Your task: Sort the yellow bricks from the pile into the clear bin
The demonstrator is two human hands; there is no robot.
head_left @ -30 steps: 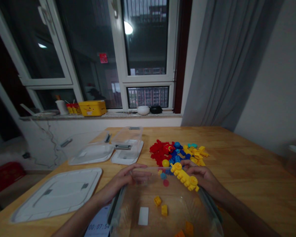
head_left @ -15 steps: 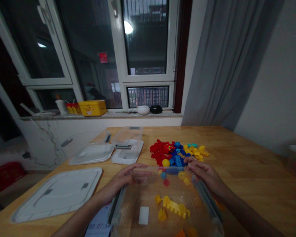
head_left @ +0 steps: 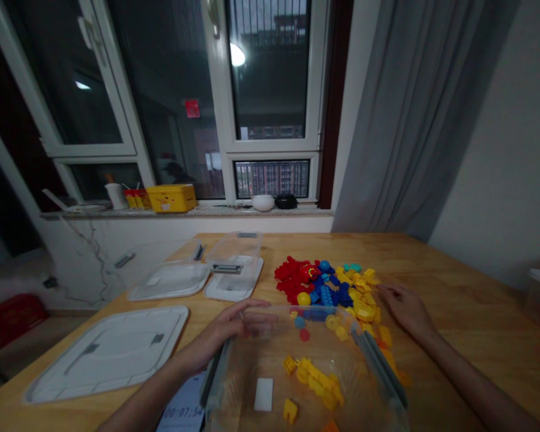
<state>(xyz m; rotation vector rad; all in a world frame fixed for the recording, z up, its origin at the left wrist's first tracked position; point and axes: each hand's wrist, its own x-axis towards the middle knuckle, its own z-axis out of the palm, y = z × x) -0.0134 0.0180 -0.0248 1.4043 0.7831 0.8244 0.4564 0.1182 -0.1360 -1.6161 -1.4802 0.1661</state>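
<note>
A clear plastic box (head_left: 234,396) with grey side latches stands in front of me, holding several yellow toy blocks (head_left: 317,384) and a white label. My left hand (head_left: 234,324) grips its far left corner, fingers laid over the rim. Beyond the box lies a pile of blocks: red blocks (head_left: 292,279) on the left, blue blocks (head_left: 328,294) in the middle, yellow blocks (head_left: 364,300) on the right. My right hand (head_left: 405,309) is off the box, beside the yellow blocks, fingers loosely bent and apart with nothing visible in them.
To the left lie a large white lid (head_left: 112,354) and two smaller clear boxes (head_left: 234,249) on or by white lids. A phone (head_left: 182,408) showing a timer is partly under my left forearm. A yellow box (head_left: 171,198) stands on the windowsill.
My right hand has let go of the box's far right corner and moved right, beside the yellow blocks. Blocks inside the box have shifted slightly. The left hand stays on the rim.
</note>
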